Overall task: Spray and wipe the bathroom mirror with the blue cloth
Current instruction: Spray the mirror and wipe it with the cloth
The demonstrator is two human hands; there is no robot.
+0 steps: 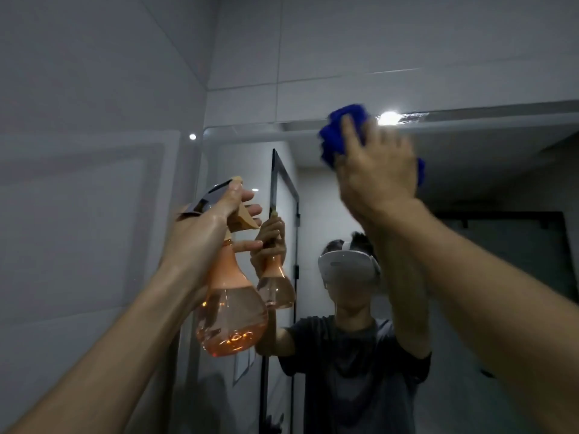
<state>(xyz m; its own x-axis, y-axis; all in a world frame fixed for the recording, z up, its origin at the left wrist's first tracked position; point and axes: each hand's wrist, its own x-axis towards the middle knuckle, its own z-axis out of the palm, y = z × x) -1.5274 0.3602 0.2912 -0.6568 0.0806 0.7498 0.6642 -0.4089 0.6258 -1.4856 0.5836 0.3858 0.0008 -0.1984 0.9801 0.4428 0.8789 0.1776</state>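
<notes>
The person stands before the bathroom mirror [470,170], and both arms are raised toward the glass. The right hand [376,170] presses a bunched blue cloth [341,130] against the mirror near its top edge, at about 1 o'clock in the view; the fingers lie spread over the cloth and curl a little around it, probably so that the palm can push the cloth flat on the glass while wiping. The hand is slightly blurred, so it seems to be in a wiping stroke. The left hand [219,214] is clamped on the neck of an orange spray bottle [232,308], with fingers at the trigger, at about 9 o'clock from the cloth. The bottle is held upright and apart from the glass, with its nozzle toward the mirror, most likely to be ready for another spray without changing hands. It holds liquid in its round lower part. White wall tiles [94,120] surround the mirror at the left and above.
</notes>
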